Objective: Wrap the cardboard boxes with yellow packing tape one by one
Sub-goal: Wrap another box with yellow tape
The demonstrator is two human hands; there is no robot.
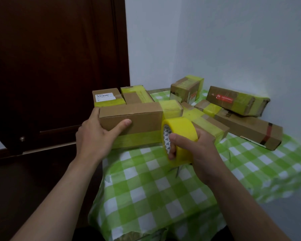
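A long cardboard box (137, 119) lies at the table's left edge, with a band of yellow tape along its lower front face and over its right end. My left hand (96, 134) grips the box's left end, thumb pressed on the front face. My right hand (191, 150) holds the yellow tape roll (179, 136) against the box's right front corner, thumb hooked into the core. Tape runs from the roll onto the box.
Several taped cardboard boxes lie behind and to the right: a labelled box (106, 98), a small box (186, 89) by the wall, and long boxes (247, 129) at the right. A green checked cloth (163, 188) covers the table. A dark wooden door (56, 66) stands at the left.
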